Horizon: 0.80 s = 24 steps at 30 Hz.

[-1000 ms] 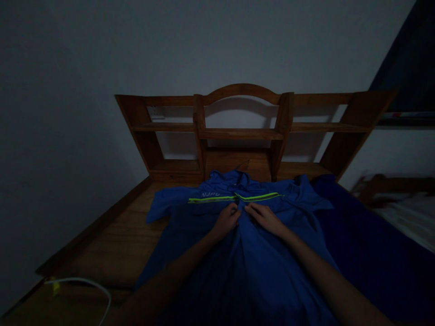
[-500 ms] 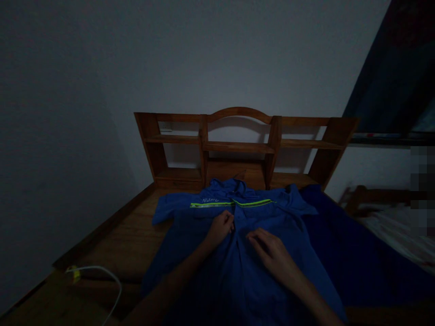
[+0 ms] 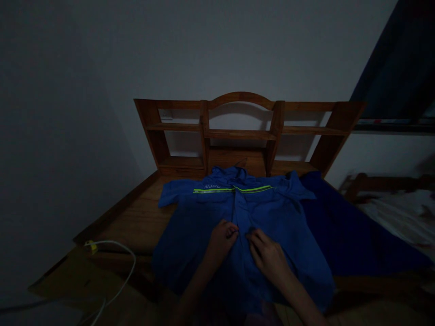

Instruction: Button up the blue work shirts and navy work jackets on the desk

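A blue short-sleeved shirt lies spread front side up, its collar at the far end and a yellow-green stripe across the chest. My left hand is closed in a pinch on the front opening's left edge, about midway down the shirt. Just across the placket, my right hand has its thumb and fingertips drawn together on the shirt front. The small gap between the two hands shows the placket. Dim light hides any button at the fingertips.
Beneath the shirt is a wooden surface, backed by a wooden shelf headboard against the wall. Dark blue cloth lies to the right. A white cable with a yellow tag hangs at the left front edge.
Both hands have moved down the shirt front toward me, and my right hand has come closer to the placket. The view has tilted slightly downward.
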{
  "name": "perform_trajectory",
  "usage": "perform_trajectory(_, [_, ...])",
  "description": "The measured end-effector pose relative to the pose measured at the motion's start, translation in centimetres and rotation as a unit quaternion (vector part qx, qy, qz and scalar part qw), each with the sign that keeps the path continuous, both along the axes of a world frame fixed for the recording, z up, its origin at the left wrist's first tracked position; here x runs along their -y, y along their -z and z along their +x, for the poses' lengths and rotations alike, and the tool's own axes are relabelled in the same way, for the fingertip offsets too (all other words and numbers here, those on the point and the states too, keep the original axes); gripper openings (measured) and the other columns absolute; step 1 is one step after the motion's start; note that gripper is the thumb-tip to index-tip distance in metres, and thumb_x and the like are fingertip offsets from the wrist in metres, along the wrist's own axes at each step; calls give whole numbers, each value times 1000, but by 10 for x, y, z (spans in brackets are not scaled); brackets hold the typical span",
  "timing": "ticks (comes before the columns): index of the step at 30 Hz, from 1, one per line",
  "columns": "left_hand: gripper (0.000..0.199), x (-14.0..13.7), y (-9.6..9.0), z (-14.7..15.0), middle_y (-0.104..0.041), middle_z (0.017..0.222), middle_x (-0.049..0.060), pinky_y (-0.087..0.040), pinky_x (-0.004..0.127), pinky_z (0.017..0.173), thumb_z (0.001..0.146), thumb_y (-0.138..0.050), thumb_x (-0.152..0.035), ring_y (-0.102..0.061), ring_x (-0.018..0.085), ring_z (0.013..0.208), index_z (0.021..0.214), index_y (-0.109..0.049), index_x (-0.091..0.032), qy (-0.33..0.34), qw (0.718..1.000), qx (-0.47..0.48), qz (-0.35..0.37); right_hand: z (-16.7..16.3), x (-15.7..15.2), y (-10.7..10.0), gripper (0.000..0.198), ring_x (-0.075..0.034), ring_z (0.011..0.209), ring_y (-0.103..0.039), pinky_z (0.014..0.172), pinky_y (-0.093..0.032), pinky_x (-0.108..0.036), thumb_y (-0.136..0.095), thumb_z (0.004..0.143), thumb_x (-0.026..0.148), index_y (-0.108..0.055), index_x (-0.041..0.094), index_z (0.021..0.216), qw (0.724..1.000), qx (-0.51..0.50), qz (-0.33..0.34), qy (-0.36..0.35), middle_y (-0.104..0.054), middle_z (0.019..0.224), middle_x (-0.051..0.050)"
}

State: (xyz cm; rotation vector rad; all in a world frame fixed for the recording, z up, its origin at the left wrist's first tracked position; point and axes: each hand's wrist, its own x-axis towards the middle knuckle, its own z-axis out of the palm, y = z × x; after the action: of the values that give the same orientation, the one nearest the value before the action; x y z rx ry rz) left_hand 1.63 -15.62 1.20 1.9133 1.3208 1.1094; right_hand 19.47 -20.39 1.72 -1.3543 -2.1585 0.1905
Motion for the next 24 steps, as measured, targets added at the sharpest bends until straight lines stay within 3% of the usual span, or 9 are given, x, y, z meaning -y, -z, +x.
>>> perform_trajectory(7, [25, 12, -6, 12, -62, 92, 5, -44, 28, 78, 75, -56, -17, -56, 16, 82, 96, -68, -23, 38, 999, 8, 25, 5, -3, -3, 32, -15, 81, -59, 73, -46, -27, -41, 88, 20, -62, 26, 111, 994, -104, -43, -16, -58, 95, -4])
perform_trajectory(13, [51, 19, -5, 24, -58, 100, 4, -43, 28, 83, 73, -51, -7, -54, 16, 89, 120, -55, -26, 57, 998, -11, 36, 17, -14, -4, 29, -14, 74, -57, 67, -46, -25, -46, 88, 30, -66, 23, 108, 968, -228, -101, -20, -62, 89, -4])
perform_trajectory(17, [35, 12, -2, 22, -57, 96, 5, -43, 30, 81, 72, -54, -10, -54, 16, 84, 105, -60, -21, 3, 999, -33, 17, 22, -17, 1, 31, -13, 70, -55, 63, -45, -25, -50, 87, 36, -65, 22, 109, 957, -264, -122, -15, -61, 88, -4])
perform_trajectory(21, [16, 2, -3, 21, -57, 82, 3, -43, 28, 74, 70, -54, -9, -54, 16, 76, 80, -61, -19, 9, 999, -45, -5, 23, -18, 4, 30, -13, 75, -56, 68, -45, -25, -50, 87, 36, -66, 24, 109, 955, -266, -130, -29, -61, 92, -4])
perform_trajectory(24, [12, 0, -4, 21, -59, 76, 2, -41, 27, 70, 69, -53, -8, -55, 15, 73, 73, -58, -19, 12, 999, -41, -7, 23, -19, 3, 29, -13, 77, -56, 69, -46, -25, -50, 87, 35, -66, 25, 108, 956, -259, -131, -34, -61, 93, -4])
